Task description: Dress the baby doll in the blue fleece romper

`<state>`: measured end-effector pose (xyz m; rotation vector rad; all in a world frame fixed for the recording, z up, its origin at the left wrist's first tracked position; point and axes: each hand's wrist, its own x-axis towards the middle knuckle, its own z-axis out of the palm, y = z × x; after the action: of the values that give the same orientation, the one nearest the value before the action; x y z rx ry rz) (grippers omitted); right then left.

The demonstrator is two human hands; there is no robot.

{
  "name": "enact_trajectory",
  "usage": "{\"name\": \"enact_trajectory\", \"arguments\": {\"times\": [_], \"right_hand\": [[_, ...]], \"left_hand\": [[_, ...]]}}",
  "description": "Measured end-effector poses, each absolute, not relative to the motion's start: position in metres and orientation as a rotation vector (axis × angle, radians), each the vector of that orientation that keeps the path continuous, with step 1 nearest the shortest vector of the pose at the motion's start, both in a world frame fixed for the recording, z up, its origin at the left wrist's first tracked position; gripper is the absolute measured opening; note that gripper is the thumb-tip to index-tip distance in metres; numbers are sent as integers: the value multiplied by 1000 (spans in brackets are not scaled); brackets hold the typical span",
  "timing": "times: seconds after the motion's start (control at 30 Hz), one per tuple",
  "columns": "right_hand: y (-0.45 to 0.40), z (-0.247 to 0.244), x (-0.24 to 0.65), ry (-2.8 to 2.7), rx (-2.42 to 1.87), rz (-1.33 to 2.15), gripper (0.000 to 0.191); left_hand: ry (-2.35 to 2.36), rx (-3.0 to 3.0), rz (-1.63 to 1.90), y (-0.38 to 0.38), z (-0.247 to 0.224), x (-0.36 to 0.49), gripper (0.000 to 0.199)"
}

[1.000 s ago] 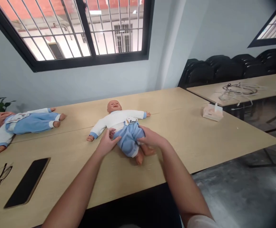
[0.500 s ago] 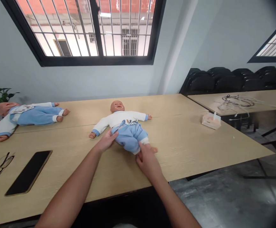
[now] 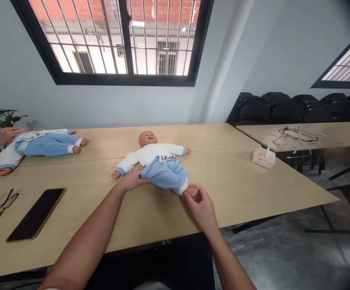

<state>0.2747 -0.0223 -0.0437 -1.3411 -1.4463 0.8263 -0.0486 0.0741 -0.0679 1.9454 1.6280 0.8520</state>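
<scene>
A baby doll (image 3: 157, 155) in a white top lies on its back on the table, head toward the window and arms spread. Light blue trousers (image 3: 165, 174) with white cuffs cover its legs, and their waist is bunched over the belly. At the doll's hip on the left side, my left hand (image 3: 132, 180) is closed on the trousers' edge, its fingers partly hidden under the cloth. My right hand (image 3: 201, 204) pinches the doll's bare foot (image 3: 192, 191) just beyond the cuff.
Another doll (image 3: 48, 144), dressed alike, lies at the far left near a plant (image 3: 4, 121). A phone (image 3: 36, 215) and glasses (image 3: 0, 209) rest on the near left of the table. A tissue box (image 3: 263, 157) stands to the right; cables (image 3: 298, 135) lie on a second table.
My right hand has shifted right from the trouser cuffs to the foot. The doll's legs now lie closer together, and my left hand sits slightly lower at the hip.
</scene>
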Motion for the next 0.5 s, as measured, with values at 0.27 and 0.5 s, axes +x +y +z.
{"name": "enact_trajectory", "arguments": {"times": [0.27, 0.5], "right_hand": [[-70, -58, 307, -1407, -1343, 684, 32], [-102, -70, 273, -1725, -1214, 315, 20]], "left_hand": [[1956, 1841, 847, 88, -79, -43, 27], [1962, 1832, 919, 78, -75, -29, 23]]}}
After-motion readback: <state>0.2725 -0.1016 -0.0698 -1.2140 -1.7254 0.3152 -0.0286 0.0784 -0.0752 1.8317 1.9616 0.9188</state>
